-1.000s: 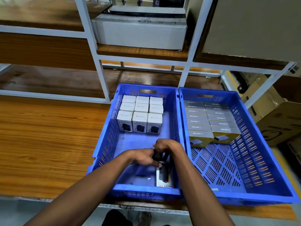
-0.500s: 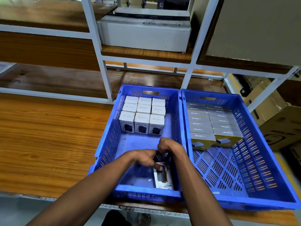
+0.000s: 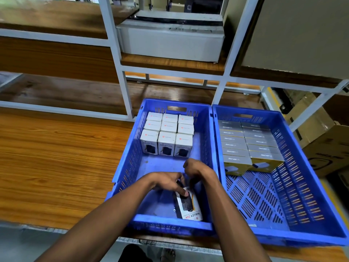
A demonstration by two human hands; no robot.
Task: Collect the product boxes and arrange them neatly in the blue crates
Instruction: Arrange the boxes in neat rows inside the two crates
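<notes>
Both hands are down in the near end of the left blue crate [image 3: 126, 167], lower middle of the frame: the left hand [image 3: 166, 181] has its fingers curled over the top of a white box [image 3: 188, 206] lying flat on the crate floor, one fingertip pressing on its face, and the right hand [image 3: 196, 170] is curled right beside it at the box's far end, though I honestly can't tell if it's actually gripping the box or just bunched up there. Going big to small for the rest: wooden shelf [image 3: 56, 157] fills the left side, with a white metal rack [image 3: 117, 53] rising behind it. Right blue crate [image 3: 302, 186] sits touching the left one, right of centre, and its far half is packed with two columns of grey and yellow boxes [image 3: 247, 144]. A brown cardboard carton [image 3: 324, 146] sits at the right edge. Nine small white boxes [image 3: 168, 131] stand upright in a three by three block at the far left end of the left crate, well apart from the flat one by the hands.
</notes>
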